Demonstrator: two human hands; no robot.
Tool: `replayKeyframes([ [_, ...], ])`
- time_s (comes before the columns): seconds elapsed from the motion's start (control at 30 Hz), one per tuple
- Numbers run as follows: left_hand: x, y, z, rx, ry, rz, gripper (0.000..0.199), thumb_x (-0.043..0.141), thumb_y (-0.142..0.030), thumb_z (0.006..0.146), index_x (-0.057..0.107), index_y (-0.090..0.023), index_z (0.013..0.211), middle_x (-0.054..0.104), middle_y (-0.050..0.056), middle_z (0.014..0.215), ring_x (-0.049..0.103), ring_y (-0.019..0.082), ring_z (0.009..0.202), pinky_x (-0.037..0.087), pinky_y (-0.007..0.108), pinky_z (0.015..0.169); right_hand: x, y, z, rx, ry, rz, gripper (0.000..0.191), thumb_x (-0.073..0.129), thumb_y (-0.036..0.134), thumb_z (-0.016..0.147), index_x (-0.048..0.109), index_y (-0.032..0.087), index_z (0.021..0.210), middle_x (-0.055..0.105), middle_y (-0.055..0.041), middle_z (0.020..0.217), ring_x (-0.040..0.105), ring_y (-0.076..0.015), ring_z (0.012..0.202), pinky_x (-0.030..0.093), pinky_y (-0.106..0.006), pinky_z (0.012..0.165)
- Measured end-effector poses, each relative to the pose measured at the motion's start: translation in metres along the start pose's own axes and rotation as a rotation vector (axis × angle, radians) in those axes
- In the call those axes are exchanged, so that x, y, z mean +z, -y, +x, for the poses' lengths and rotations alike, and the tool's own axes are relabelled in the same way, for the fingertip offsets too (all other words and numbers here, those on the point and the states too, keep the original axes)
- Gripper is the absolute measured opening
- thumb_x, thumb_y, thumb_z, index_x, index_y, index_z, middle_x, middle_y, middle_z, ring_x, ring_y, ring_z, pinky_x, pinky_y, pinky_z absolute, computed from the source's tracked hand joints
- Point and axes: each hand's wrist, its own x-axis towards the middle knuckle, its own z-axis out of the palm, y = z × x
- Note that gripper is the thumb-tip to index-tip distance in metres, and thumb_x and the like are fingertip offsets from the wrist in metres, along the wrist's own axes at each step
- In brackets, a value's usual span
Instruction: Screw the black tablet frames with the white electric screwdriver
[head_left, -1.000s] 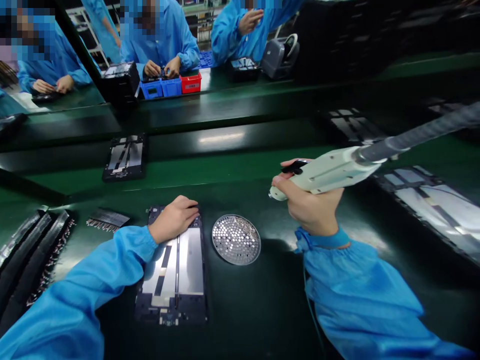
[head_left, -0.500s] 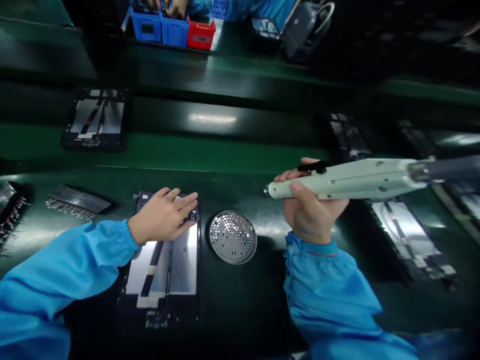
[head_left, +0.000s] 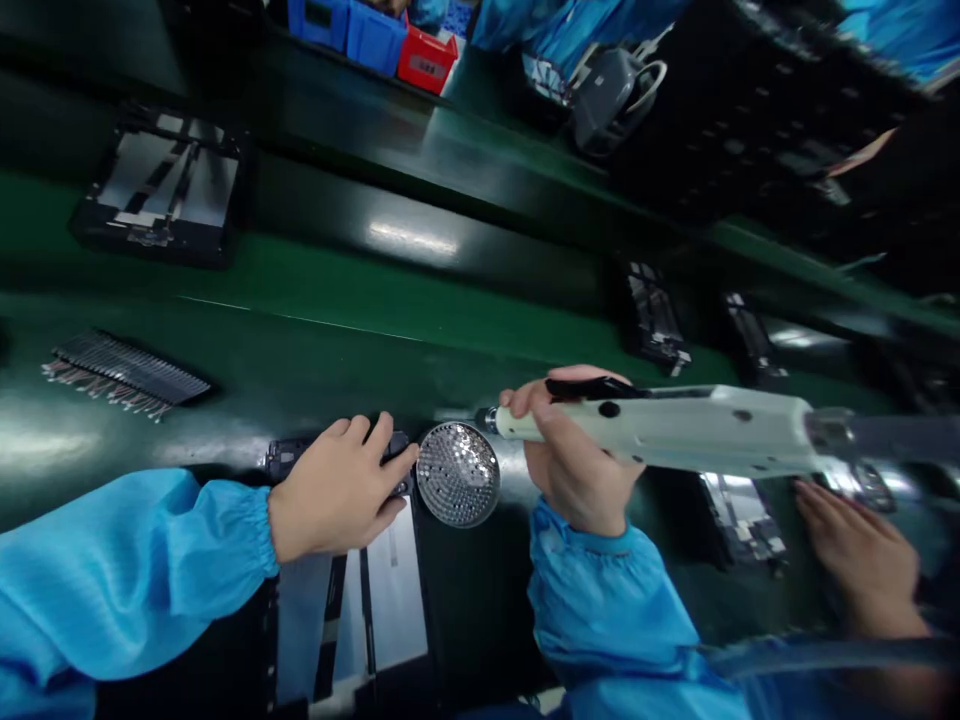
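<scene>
My left hand (head_left: 337, 490) rests with fingers spread over the top end of a flat device (head_left: 397, 585) that has silver plates and dark strips. Nothing is gripped in it. Just right of its fingertips lies a round metal dish (head_left: 458, 474) dotted with small holes or screws. My right hand (head_left: 574, 450) is wrapped round a pale green power screwdriver (head_left: 675, 428), held nearly level. The driver's tip points left, by the dish's upper right edge; whether it touches cannot be made out.
A stack of thin parts (head_left: 131, 370) lies at the left. Another device (head_left: 169, 185) sits at the back left, more (head_left: 656, 315) at the right. Blue bins (head_left: 377, 38) and a red bin (head_left: 427, 58) stand beyond. Another person's hand (head_left: 862, 550) is at the far right.
My right hand has brought the screwdriver left and down, close to the dish. The view has tilted and shifted. My left hand remains over the device's top end. Another person's hand has appeared at the right.
</scene>
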Motion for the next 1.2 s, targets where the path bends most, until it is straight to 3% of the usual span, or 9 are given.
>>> replayKeyframes([
  [0.23, 0.003, 0.0, 0.001, 0.005, -0.045, -0.05, 0.049, 0.055, -0.038, 0.093, 0.062, -0.005, 0.129, 0.066, 0.022, 0.107, 0.066, 0.034, 0.091, 0.056, 0.046, 0.075, -0.002, -0.007, -0.012, 0.027, 0.061, -0.009, 0.024, 0.07, 0.011, 0.075, 0.07, 0.024, 0.095, 0.063, 0.0023, 0.071, 0.061, -0.0142, 0.065, 0.056, -0.036, 0.069],
  [0.57, 0.008, -0.004, -0.001, 0.04, -0.205, 0.018, 0.05, 0.052, -0.038, 0.096, 0.064, 0.003, 0.122, 0.068, 0.028, 0.116, 0.068, 0.036, 0.101, 0.056, 0.045, 0.083, -0.002, -0.011, -0.013, 0.015, 0.033, -0.05, 0.022, 0.07, 0.013, 0.074, 0.07, 0.023, 0.093, 0.059, 0.0022, 0.066, 0.059, -0.0147, 0.061, 0.056, -0.038, 0.066],
  [0.83, 0.006, -0.006, -0.006, 0.025, -0.173, 0.051, 0.05, 0.052, -0.037, 0.097, 0.064, 0.003, 0.124, 0.066, 0.029, 0.12, 0.068, 0.038, 0.103, 0.055, 0.047, 0.085, -0.001, -0.012, -0.012, 0.025, 0.0, -0.061, 0.019, 0.071, 0.013, 0.072, 0.07, 0.023, 0.088, 0.061, 0.0025, 0.065, 0.059, -0.0145, 0.059, 0.055, -0.036, 0.064],
  [1.03, 0.005, -0.007, -0.016, -0.046, -0.127, 0.091, 0.052, 0.054, -0.04, 0.096, 0.062, -0.004, 0.132, 0.066, 0.029, 0.121, 0.068, 0.041, 0.099, 0.055, 0.052, 0.079, -0.001, -0.015, -0.013, 0.007, 0.006, -0.053, 0.023, 0.071, 0.012, 0.072, 0.071, 0.023, 0.093, 0.06, 0.0023, 0.065, 0.059, -0.0147, 0.06, 0.054, -0.037, 0.065],
  [1.2, 0.008, -0.009, -0.017, -0.03, -0.165, 0.132, 0.05, 0.049, -0.039, 0.098, 0.064, -0.003, 0.13, 0.068, 0.028, 0.117, 0.069, 0.04, 0.096, 0.054, 0.05, 0.078, 0.001, 0.008, -0.012, -0.028, 0.027, -0.045, 0.027, 0.074, 0.018, 0.073, 0.073, 0.025, 0.098, 0.059, 0.0019, 0.069, 0.058, -0.014, 0.059, 0.053, -0.035, 0.061],
])
